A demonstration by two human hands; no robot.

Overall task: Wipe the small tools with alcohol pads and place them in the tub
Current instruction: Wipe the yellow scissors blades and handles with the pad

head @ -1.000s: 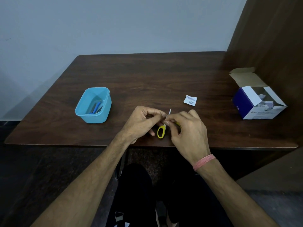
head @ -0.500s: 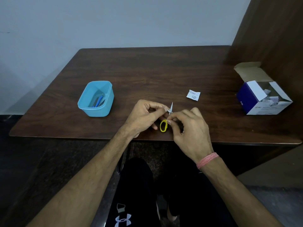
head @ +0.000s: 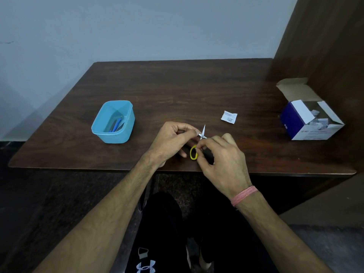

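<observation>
Small scissors (head: pixel 202 134) with yellow handle loops and short steel blades are held over the table's near edge, blades pointing away from me. My left hand (head: pixel 173 142) pinches them near the pivot. My right hand (head: pixel 222 156) grips the handle end, fingers curled; one yellow loop shows between the hands. Whether a pad is between the fingers is hidden. The blue tub (head: pixel 114 123) stands to the left with a few blue and dark tools lying inside.
A torn white pad wrapper (head: pixel 229 116) lies on the dark wooden table (head: pixel 177 91) beyond my right hand. An open blue-and-white box (head: pixel 309 121) of pads stands at the right, beside a wooden side panel. A grey wall is behind.
Both hands stay on the scissors at the same spot; the fingers shifted slightly along them. The camera view has tilted a little.
</observation>
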